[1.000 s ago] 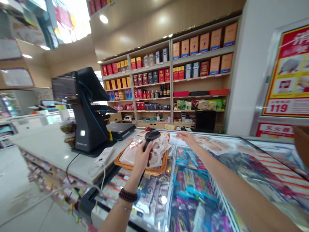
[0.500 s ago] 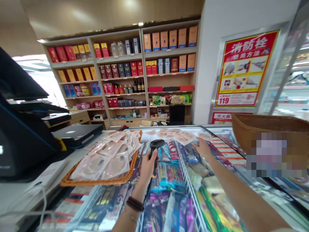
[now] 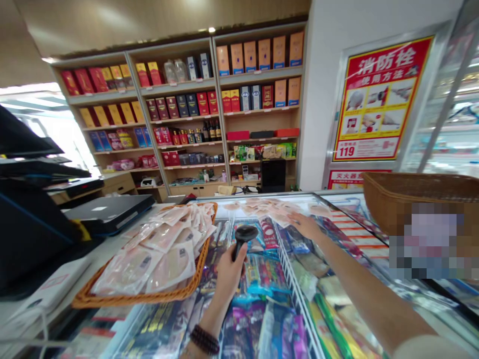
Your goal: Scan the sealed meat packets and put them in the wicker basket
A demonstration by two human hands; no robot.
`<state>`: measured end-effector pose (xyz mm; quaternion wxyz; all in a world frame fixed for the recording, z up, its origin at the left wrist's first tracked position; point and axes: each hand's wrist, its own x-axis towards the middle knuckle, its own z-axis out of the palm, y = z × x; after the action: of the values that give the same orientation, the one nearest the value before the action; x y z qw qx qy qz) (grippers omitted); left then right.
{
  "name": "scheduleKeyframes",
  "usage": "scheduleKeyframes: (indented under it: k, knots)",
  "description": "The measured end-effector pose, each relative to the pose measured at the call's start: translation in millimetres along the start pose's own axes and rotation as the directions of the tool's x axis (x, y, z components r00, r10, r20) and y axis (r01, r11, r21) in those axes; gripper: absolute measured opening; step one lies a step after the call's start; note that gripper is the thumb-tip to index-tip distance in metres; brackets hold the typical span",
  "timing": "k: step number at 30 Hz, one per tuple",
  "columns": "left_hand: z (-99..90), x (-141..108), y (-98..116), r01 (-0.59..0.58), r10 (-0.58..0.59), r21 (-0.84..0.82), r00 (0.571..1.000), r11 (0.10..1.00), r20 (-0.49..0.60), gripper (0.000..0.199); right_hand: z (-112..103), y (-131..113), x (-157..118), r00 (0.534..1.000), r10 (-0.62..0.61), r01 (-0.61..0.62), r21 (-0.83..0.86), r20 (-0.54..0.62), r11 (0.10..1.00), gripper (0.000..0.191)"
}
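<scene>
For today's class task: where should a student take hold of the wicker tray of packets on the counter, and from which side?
Grip the wicker tray by its raised woven rim, at the near edge, coming from the front. That rim stands proud and shows bare there, while the packets heap over the middle and would probably slide if pressed.

Scanner [image 3: 243, 235]: matte black. Basket [image 3: 130, 300]: orange-brown woven wicker. Packets [image 3: 172, 267]: pale pink, translucent. Bracelet [image 3: 204, 340]: dark brown beads. Poster [image 3: 377, 99]: red border, yellow panel, white lettering. Shelf boxes [image 3: 254, 55]: orange with blue bands.
</scene>
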<state>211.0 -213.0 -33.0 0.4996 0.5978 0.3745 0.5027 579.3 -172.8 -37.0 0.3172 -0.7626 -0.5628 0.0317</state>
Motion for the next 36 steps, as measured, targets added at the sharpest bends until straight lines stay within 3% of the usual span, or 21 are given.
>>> scheduleKeyframes:
  k: [7, 10, 13, 17, 21, 25, 29, 33, 36]
  knots:
    - [4.7, -4.6, 6.3, 0.004, -0.005, 0.016, 1.0, 1.0, 0.022, 0.078, -17.1, -29.5, -54.5, 0.993, -0.082, 0.063, 0.205, 0.086, 0.977, 0.01]
    - [4.3, -5.9, 11.0, -0.006, 0.006, 0.012, 0.999, 1.0, 0.032, 0.078, -22.6, -35.0, -77.8, 0.99, -0.089, 0.046, 0.35, 0.107, 0.936, 0.019]
    - [3.3, -6.0, 11.7, -0.024, 0.023, 0.015, 0.999, 1.0, 0.038, 0.075, -23.8, -34.2, -90.8, 0.998, -0.015, -0.013, 0.414, 0.063, 0.91, 0.032]
    - [3.0, -5.1, 8.6, -0.045, 0.044, 0.023, 0.998, 0.999, 0.038, 0.073, -15.4, -41.6, -92.4, 0.985, 0.137, -0.116, 0.184, -0.107, 0.976, 0.054]
    - [2.7, -3.5, 7.9, -0.038, 0.038, 0.012, 0.998, 0.999, 0.047, 0.073, 3.9, -54.3, -94.1, 0.976, 0.179, -0.18, 0.001, -0.121, 0.984, 0.058]
    - [0.3, -4.1, 10.1, -0.035, 0.035, -0.004, 0.997, 0.999, 0.075, 0.074, 18.1, -51.0, -104.5, 0.962, 0.166, -0.114, 0.233, -0.217, 0.966, 0.05]
    - [-2.1, -9.3, 12.4, -0.06, 0.059, 0.004, 0.992, 0.998, 0.114, 0.07, 18.5, -44.2, -111.5, 0.918, 0.236, -0.036, 0.526, -0.319, 0.85, 0.051]
    - [-1.2, -16.0, 16.6, -0.087, 0.09, -0.027, 0.982, 0.996, 0.164, 0.069, 16.4, -48.6, -112.7, 0.947, 0.205, 0.027, 0.695, -0.249, 0.719, 0.068]
    - [0.8, -19.6, 20.5, -0.087, 0.095, -0.047, 0.974, 0.995, 0.206, 0.07, 17.1, -52.8, -113.6, 0.96, 0.183, 0.037, 0.741, -0.214, 0.671, 0.078]
